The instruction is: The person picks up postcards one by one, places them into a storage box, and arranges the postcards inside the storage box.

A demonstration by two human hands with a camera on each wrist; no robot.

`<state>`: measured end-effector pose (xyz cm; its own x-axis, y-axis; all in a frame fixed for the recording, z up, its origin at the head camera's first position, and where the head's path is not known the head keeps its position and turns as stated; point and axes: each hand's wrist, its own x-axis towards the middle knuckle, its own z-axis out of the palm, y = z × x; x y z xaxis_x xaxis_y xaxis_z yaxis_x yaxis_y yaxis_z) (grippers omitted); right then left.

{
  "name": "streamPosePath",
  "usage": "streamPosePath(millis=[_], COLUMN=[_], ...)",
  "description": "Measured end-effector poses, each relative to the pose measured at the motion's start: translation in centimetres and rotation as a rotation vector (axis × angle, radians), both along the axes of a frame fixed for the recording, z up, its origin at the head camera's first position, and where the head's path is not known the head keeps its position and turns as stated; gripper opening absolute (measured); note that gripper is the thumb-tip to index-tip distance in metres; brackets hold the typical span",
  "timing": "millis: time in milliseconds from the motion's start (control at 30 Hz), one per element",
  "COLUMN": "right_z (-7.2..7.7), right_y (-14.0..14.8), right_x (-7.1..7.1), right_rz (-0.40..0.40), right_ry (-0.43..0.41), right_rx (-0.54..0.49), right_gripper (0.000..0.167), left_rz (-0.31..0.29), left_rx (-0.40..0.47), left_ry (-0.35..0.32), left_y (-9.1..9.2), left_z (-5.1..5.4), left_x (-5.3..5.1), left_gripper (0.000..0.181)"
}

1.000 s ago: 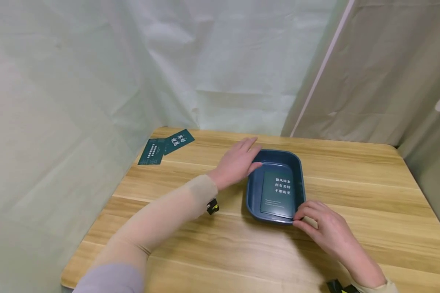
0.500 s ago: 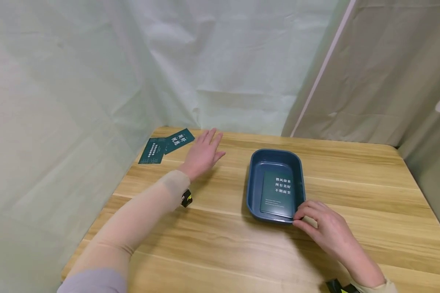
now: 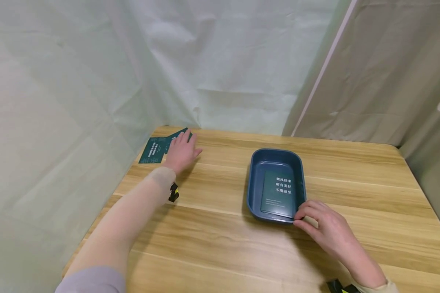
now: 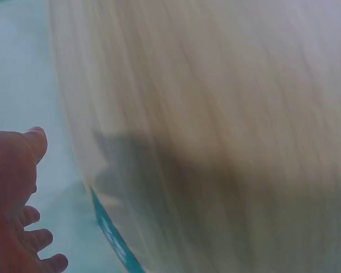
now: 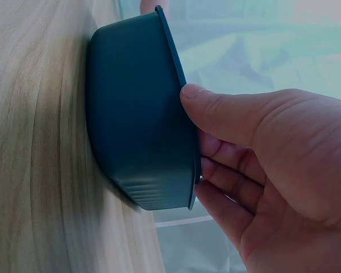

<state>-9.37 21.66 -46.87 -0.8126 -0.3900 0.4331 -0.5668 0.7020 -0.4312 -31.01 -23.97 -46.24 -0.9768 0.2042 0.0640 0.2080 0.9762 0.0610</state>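
A dark blue rectangular tray (image 3: 254, 183) stands on the wooden table, with green printed cards (image 3: 278, 199) lying inside it. My right hand (image 3: 326, 226) pinches the tray's near right corner between thumb and fingers; the right wrist view shows the thumb on the rim of the tray (image 5: 142, 114). At the far left, my left hand (image 3: 182, 152) hovers at two more green cards, fingers extended and spread. It partly covers the tilted card (image 3: 173, 136), while the other card (image 3: 152, 150) shows beside it. In the left wrist view the hand (image 4: 14, 199) appears above the table, apart from a card's edge (image 4: 115, 239).
The wooden table (image 3: 212, 244) carries all of this. A pale sheet (image 3: 238, 73) hangs along its back and left sides, and a beige curtain (image 3: 370, 81) hangs at the right.
My left hand has moved left from the tray's far left corner to the loose cards. The right hand keeps its grip on the corner, and the tray stays in place.
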Motion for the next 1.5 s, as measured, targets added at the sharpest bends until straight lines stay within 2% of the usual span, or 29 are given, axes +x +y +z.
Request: streamPosePath(millis=[200, 367, 500, 700, 833, 967, 1233, 1500], right_z=[0.2, 0.1, 0.2, 0.4, 0.5, 0.5, 0.5, 0.5], right_y=[0.0, -0.1, -0.1, -0.2, -0.2, -0.1, 0.0, -0.1], right_x=[0.1, 0.2, 0.1, 0.0, -0.1, 0.0, 0.1, 0.1], right_rz=[-0.006, -0.001, 0.007, 0.019, 0.018, 0.014, 0.005, 0.000], right_ry=[-0.001, 0.002, 0.000, -0.015, -0.020, -0.020, -0.029, -0.038], right_rx=[0.002, -0.001, -0.001, 0.011, 0.013, 0.015, 0.015, 0.013], right_gripper=[0.037, 0.037, 0.036, 0.034, 0.035, 0.035, 0.034, 0.033], left_rz=[0.055, 0.101, 0.131, 0.142, 0.137, 0.121, 0.017, -0.034], left_rx=[-0.007, -0.011, -0.019, -0.032, -0.022, -0.010, -0.041, -0.076], left_ry=[-0.056, -0.105, -0.153, -0.208, -0.235, -0.219, -0.191, -0.155], left_y=[-2.2, -3.4, -3.9, -4.1, -3.9, -3.3, -1.3, 0.5], left_z=[-1.2, -1.8, -1.9, -1.8, -1.8, -1.6, -1.3, -1.7], left_x=[-0.4, -0.4, -0.1, 0.2, 0.3, 0.7, 1.4, 2.2], left_gripper=[0.070, 0.072, 0.073, 0.071, 0.069, 0.066, 0.063, 0.061])
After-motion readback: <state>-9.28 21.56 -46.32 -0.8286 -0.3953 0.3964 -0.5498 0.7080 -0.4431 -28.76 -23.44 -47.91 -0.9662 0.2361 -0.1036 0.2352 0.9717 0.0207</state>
